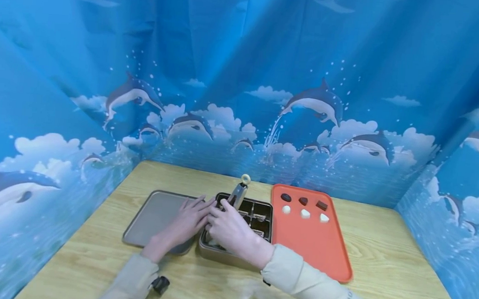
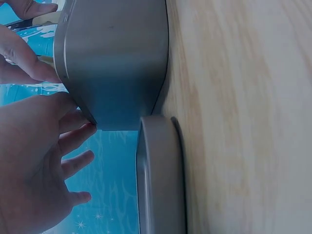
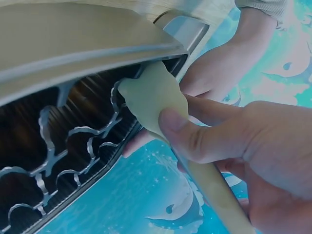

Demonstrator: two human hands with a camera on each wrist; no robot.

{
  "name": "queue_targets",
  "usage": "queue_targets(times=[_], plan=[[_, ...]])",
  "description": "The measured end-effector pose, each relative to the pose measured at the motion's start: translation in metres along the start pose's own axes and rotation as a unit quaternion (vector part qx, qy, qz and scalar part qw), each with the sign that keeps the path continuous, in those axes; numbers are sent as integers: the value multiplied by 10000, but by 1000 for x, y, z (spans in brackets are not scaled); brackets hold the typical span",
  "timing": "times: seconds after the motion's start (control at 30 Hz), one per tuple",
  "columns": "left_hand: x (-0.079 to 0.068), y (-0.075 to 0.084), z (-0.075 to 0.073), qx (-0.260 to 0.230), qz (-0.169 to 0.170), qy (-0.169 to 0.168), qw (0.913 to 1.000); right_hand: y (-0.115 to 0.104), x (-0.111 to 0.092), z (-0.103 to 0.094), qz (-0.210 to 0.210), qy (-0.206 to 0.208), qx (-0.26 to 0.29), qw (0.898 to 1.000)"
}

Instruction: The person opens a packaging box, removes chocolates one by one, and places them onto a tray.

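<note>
My right hand grips a pair of tongs with a grey metal body and a cream ring at its end. In the right wrist view, the cream, paddle-shaped tong head sits at one corner of a deep metal tin, beside the wavy dividers that split its inside into compartments. My thumb presses on the tongs close behind that head. Fingers spread, my left hand touches the left rim of the tin. Whatever lies under the tong head is hidden.
Left of the tin lies a flat grey tray. On the right, a red tray bears several small pieces, with dark ones like the oval behind white ones like the heart. A blue dolphin curtain borders the wooden table.
</note>
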State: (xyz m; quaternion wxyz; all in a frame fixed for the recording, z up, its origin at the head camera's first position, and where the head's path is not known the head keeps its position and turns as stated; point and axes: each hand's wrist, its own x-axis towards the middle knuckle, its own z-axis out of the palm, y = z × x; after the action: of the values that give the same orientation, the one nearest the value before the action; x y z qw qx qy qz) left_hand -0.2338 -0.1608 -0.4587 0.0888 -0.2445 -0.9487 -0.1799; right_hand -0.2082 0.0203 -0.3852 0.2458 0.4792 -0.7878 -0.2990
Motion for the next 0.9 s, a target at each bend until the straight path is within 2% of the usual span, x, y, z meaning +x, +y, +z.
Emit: queue_targets(times=[0.3,0.53,0.77,0.9], plan=[[2,1,0,198,183,-20,9996,13,-18,0,204,400,428,9981],[2,2,0,148,140,22,9998,26,-44,4,677,562,922,9918],[1,3,0,132,135,73,9998,29,-70,16,1106,1211,1595,9735],[1,3,0,142,126,77,9998,33,-83,19,1415,1272,1906,9631]])
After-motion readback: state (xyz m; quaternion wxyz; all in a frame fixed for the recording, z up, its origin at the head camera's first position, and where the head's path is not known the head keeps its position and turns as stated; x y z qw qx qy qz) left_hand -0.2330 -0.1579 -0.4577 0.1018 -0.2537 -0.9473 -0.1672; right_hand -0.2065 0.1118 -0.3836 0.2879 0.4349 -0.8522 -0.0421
